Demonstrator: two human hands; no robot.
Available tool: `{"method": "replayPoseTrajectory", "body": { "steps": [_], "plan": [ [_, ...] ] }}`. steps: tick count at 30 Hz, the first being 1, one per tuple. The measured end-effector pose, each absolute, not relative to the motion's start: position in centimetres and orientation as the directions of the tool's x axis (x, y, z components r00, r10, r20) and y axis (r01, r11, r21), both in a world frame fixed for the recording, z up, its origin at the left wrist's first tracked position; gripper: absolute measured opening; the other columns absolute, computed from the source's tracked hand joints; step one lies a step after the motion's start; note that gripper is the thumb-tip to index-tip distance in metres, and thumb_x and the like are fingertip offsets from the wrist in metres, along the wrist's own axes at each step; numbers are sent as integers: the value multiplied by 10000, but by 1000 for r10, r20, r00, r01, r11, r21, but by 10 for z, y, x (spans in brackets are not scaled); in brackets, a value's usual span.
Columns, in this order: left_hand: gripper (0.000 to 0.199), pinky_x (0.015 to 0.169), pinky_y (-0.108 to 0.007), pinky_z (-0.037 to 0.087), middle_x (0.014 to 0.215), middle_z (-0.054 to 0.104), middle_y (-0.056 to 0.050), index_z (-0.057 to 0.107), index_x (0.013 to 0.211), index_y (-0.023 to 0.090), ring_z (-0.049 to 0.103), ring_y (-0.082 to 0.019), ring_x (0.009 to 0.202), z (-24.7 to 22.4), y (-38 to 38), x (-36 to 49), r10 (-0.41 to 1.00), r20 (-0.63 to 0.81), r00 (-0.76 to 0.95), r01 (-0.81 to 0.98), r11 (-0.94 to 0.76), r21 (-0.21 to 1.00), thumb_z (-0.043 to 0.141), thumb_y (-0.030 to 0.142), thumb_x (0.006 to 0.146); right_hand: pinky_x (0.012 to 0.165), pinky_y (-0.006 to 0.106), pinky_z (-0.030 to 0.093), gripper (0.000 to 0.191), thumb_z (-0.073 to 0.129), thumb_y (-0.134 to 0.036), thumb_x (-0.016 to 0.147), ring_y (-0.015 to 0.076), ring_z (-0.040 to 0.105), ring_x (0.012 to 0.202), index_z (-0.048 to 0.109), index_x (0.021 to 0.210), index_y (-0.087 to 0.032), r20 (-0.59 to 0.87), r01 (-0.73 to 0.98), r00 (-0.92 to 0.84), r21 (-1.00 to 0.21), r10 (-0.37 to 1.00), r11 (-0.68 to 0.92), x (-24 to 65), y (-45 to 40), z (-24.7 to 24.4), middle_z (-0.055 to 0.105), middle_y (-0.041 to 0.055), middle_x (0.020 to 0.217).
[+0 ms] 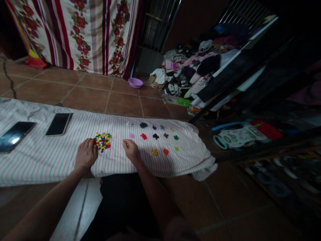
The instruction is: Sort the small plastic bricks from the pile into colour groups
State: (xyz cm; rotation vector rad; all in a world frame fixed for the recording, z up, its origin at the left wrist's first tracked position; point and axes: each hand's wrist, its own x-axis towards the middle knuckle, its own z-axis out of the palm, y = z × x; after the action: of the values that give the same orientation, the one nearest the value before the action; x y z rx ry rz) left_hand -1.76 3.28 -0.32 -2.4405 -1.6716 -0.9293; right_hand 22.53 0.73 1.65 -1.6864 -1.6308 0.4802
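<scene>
A mixed pile of small coloured pieces (102, 141), mostly yellow, red, green and white, lies on the striped cloth (112, 164). My left hand (86, 152) rests palm down at the pile's left edge, fingers laid on the cloth. To the right of the pile, my right hand (130, 149) is closed in a pinch; whatever is between its fingertips is too small to name. Small single-colour heaps stand beyond and right of it, among them a pink heap (131, 135), a red heap (143, 136), a black heap (155, 136), a yellow heap (153, 152) and an orange heap (166, 151).
Two phones, a nearer one (16, 135) and a farther one (59, 124), lie at the left of the cloth. A purple basin (135, 83) sits on the tiled floor, near piled clothes (195, 67). A flowered curtain (95, 36) hangs behind.
</scene>
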Motion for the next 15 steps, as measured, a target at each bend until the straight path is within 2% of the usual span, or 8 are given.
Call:
{"method": "replayPoseTrajectory", "body": {
  "steps": [7,15],
  "plan": [
    [305,943,-448,418,1113,591,-172,513,1097,135,532,-280,1119,0,31,-15,825,515,234,876,-409,255,325,276,904,827,276,510,243,519,-191,829,161,659,880,683,1007,-202,248,619,264,-785,932,34,264,-6,25,706,55,973],
    [276,933,-451,432,1069,591,-170,517,1051,127,537,-282,1104,2,32,-18,806,521,281,865,-447,226,334,266,899,804,302,506,277,480,-239,754,191,659,863,672,950,-200,210,543,490,-833,846,-108,313,-27,29,719,49,938]
  ]
}}
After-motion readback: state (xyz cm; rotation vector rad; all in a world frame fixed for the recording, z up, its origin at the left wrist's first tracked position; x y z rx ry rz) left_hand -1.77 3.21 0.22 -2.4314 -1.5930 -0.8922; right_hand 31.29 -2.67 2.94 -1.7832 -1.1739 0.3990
